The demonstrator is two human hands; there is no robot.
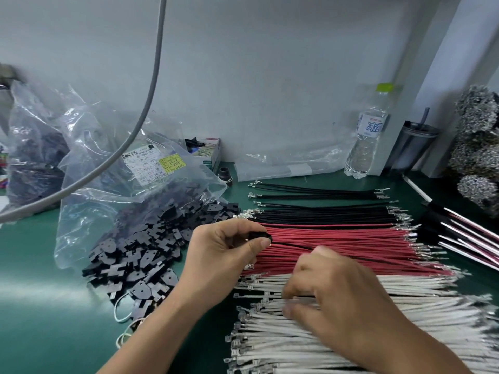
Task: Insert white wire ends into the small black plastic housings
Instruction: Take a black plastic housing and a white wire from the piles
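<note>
White wires (405, 317) lay in a thick fan at the near right of the green mat (40, 306), their crimped metal ends pointing left, with red wires (351, 238) just beyond them and black wires (324, 214) farther back. The left hand (224, 249) was held over the left ends of the red wires, thumb and fingers pinched on one small black housing (260, 235). More housings (151, 247) spilled in a heap from a clear bag (121, 168) at the left.

The right hand (332, 290) was down on the white fan, blurred, its fingers curled among the strands; whether it had already closed on a single wire I could not tell.

The step seemed to be picking one white wire to feed into the held housing. To do it well, the right hand should lift one strand only, gripping close behind the terminal so the end stays stiff (a grip far back would let it wobble). The left hand would do best to turn the housing so its opening faces the oncoming terminal, then hold it steady. The terminal likely needs the correct side up to seat, so a straight, gentle push until it stops looked safer than forcing it. Neighbouring strands could drag along, so a clean lift clear of the fan mattered.
</note>
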